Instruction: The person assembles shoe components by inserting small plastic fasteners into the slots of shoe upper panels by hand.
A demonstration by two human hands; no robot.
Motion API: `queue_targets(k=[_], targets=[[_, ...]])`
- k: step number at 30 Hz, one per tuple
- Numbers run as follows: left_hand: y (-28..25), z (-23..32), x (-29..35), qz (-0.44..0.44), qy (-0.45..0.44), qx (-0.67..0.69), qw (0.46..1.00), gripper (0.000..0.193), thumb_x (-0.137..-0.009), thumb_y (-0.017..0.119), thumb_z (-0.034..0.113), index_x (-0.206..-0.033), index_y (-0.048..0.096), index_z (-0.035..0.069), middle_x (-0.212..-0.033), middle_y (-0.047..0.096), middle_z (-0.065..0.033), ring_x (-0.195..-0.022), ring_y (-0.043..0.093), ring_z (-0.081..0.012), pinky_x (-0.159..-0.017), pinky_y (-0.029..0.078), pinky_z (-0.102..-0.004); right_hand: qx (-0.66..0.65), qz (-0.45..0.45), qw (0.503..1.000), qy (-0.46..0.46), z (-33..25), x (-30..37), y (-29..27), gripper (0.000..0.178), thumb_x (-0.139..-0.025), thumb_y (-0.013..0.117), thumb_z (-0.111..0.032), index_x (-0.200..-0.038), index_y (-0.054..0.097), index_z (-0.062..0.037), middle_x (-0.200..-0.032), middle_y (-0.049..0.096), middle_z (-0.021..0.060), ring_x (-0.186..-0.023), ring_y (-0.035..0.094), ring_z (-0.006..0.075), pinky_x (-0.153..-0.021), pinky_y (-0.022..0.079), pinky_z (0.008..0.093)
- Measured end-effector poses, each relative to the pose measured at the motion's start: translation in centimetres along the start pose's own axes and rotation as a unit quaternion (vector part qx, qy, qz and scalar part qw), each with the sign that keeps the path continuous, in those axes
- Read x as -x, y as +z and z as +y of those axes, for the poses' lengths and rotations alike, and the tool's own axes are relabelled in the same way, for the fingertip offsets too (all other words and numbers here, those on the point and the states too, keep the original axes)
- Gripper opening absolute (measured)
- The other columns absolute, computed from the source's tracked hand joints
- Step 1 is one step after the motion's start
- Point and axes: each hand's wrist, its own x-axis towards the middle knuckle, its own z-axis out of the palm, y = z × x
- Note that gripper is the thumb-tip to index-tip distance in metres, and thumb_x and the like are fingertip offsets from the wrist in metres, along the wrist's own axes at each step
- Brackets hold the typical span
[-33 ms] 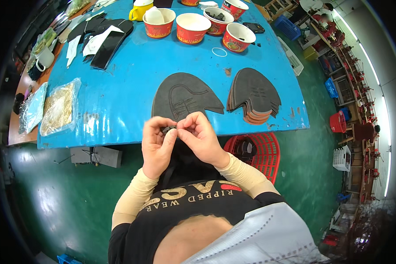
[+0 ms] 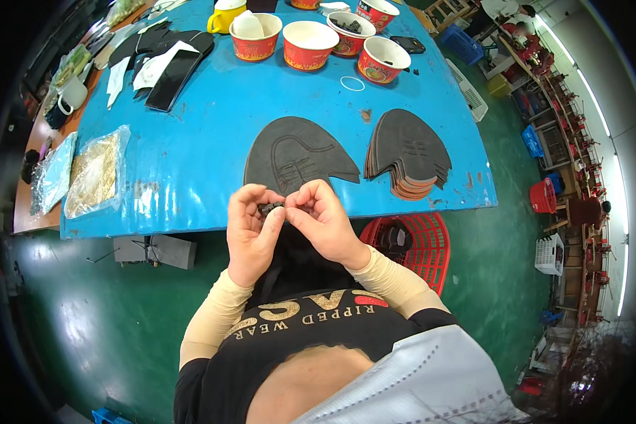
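Note:
Both hands meet just off the near edge of the blue table. My left hand [image 2: 251, 237] is closed, its curled fingers and thumb around some small black pieces [image 2: 268, 208] too small to make out exactly. My right hand [image 2: 324, 225] pinches with thumb and forefinger against the left fingertips; what lies in that pinch is hidden. Just beyond the hands lies a stack of dark, curved leather-like panels [image 2: 293, 152] with stitched lines on top. To its right is a second, fanned stack of similar panels [image 2: 408, 145] with brown edges.
Several red paper bowls [image 2: 309, 46] stand at the back of the blue table [image 2: 191, 152], one holding black bits. A yellow mug [image 2: 226, 17], black and white scraps [image 2: 164, 74] and plastic bags [image 2: 97, 173] are farther left. A red basket [image 2: 431, 251] sits below the table edge.
The left fingers have shifted very slightly, and a little more of the small black pieces shows between them. Everything else stays in place.

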Motion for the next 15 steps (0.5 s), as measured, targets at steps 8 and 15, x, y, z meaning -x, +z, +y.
queue_targets(k=[8, 15], targets=[[-1.3, 0.2, 0.1, -0.079, -0.021, -0.177, 0.981, 0.019, -0.085, 0.056, -0.006, -0.103, 0.054, -0.001, -0.101, 0.054, -0.0047, -0.088, 0.052, -0.0106, -0.076, 0.044, -0.0226, -0.148, -0.02, 0.982, 0.116, -0.3, 0.3, -1.1, 0.018, -0.087, 0.057, -0.001, -0.093, 0.041, -0.0071, -0.093, 0.055, 0.0032, -0.083, 0.054, 0.0079, -0.072, 0.046, 0.022], [-1.4, 0.9, -0.1, -0.122, 0.035, -0.187, 0.974, 0.016, -0.078, 0.061, -0.004, -0.092, 0.057, 0.002, -0.087, 0.06, -0.0062, -0.07, 0.055, -0.0118, -0.058, 0.044, -0.0247, -0.241, -0.056, 0.941, 0.233, -1.5, 1.0, -1.3, 0.017, -0.086, 0.058, -0.002, -0.089, 0.043, -0.0078, -0.086, 0.056, 0.0038, -0.076, 0.054, 0.0126, -0.065, 0.045, 0.025]])
